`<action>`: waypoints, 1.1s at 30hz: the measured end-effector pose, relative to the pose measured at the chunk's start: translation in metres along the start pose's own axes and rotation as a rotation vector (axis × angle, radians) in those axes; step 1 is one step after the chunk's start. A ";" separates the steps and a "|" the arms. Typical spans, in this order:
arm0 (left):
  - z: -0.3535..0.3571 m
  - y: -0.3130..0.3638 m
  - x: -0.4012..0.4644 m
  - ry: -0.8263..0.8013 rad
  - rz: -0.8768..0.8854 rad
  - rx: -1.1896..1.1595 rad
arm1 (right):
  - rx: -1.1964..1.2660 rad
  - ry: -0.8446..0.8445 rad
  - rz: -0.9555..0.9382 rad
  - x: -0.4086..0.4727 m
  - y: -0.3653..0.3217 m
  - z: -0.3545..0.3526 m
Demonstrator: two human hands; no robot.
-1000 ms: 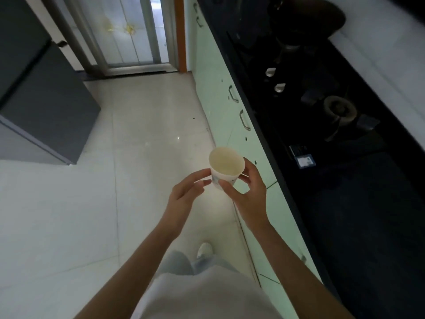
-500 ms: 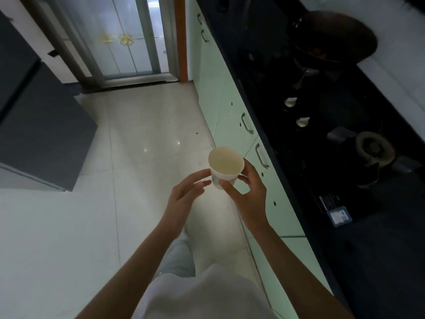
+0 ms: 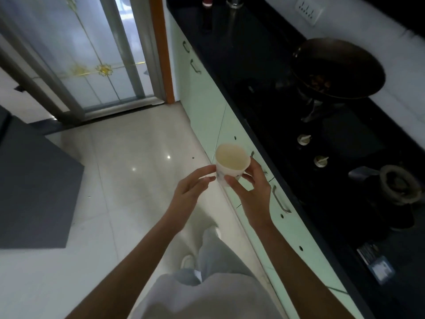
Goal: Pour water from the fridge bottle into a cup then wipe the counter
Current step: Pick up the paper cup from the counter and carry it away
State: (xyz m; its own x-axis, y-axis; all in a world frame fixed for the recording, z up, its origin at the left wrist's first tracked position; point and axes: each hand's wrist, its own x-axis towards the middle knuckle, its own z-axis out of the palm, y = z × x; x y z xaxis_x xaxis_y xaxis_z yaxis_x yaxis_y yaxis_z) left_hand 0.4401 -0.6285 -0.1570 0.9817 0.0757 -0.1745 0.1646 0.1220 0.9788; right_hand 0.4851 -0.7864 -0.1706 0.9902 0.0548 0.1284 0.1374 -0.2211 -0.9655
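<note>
A pale tiled floor point(image 3: 128, 162) is seen across the left and middle of the view, with light reflected in it. At the far end a glazed sliding door point(image 3: 92, 61) with a gold flower ornament is set in a grey metal frame, beside an orange-brown door post point(image 3: 161, 49). A dark grey cabinet-like block point(image 3: 34, 192), possibly the fridge, is seen at the left edge; what it is cannot be told for certain. Along the right a black worktop point(image 3: 241, 54) is carried on pale green cupboard fronts point(image 3: 202, 102) fitted with metal handles. A gas hob is set into the worktop, and a dark wok point(image 3: 338, 67) with some brown food in it is stood on the far burner. A bare burner ring point(image 3: 397, 185) is seen nearer, with two pale knobs point(image 3: 303, 139) in front of the burners. A white wall socket point(image 3: 308, 9) is mounted above the worktop.

The person's light trousers and one shoe are seen at the bottom. A white paper cup point(image 3: 232, 163) is held upright in the air over the floor, just in front of the cupboard fronts and apart from the worktop. It is grasped by the right hand point(image 3: 253, 194), with thumb and fingers curled round its lower wall. The left hand point(image 3: 190, 192) is released, its relaxed fingertips touching or almost touching the cup's left side.
</note>
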 end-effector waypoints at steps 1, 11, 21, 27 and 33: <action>-0.005 0.002 0.012 -0.004 0.002 0.000 | 0.002 0.003 0.003 0.012 0.001 0.006; -0.050 0.027 0.161 0.029 0.033 0.027 | 0.031 -0.030 0.023 0.161 0.010 0.063; -0.081 0.062 0.307 0.020 0.049 0.052 | 0.012 -0.050 0.020 0.312 0.009 0.106; -0.099 0.075 0.384 -0.049 0.022 0.022 | 0.049 -0.026 0.090 0.383 0.021 0.125; -0.130 0.085 0.477 -0.176 -0.010 0.068 | 0.062 0.089 0.140 0.453 0.033 0.155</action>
State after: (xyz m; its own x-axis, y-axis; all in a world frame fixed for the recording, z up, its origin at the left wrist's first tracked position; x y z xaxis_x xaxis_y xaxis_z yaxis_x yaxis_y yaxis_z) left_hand 0.9098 -0.4529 -0.1713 0.9805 -0.1004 -0.1690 0.1750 0.0546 0.9830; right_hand 0.9344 -0.6176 -0.1792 0.9982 -0.0598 0.0084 -0.0013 -0.1596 -0.9872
